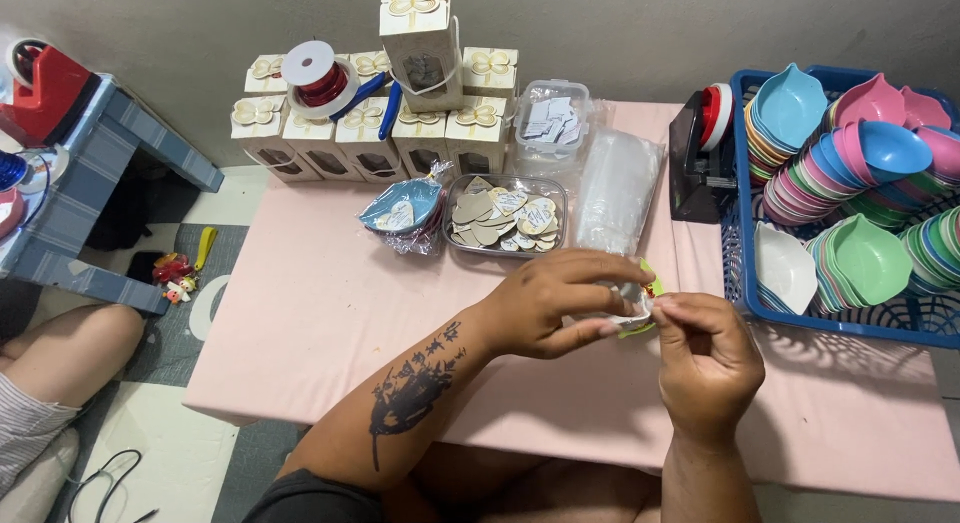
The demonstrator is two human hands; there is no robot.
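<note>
Over at your far left, a red tape dispenser point(45, 91) sits on a blue-grey plaid bench point(105, 173), and a little bunch of toys with a yellow strap point(180, 268) lies on the floor beside the pink table point(320, 323). Moving along the back of the table, there's a stack of cream gift boxes point(370, 118) with a spool of red ribbon point(315, 75) perched on them. In front, a bagged blue dish point(405, 211) rests just beside a clear tray of heart-shaped tags point(505, 218). Behind that, a lidded clear box of paper slips point(552, 118), then a pile of clear plastic bags point(615, 188).

Now the centre: your left hand point(555, 303) is curled around a small green dish in clear wrap point(640, 308), fingers closed over its top. Your right hand point(705, 358) meets it, thumb and forefinger pinching the wrap's edge. The dish is held just above the table, between both hands, mostly hidden.

On to your right: a black ribbon holder point(700, 148), then the blue basket point(745, 273) packed with stacked pastel dishes point(860, 163), white, green, pink and blue.
</note>
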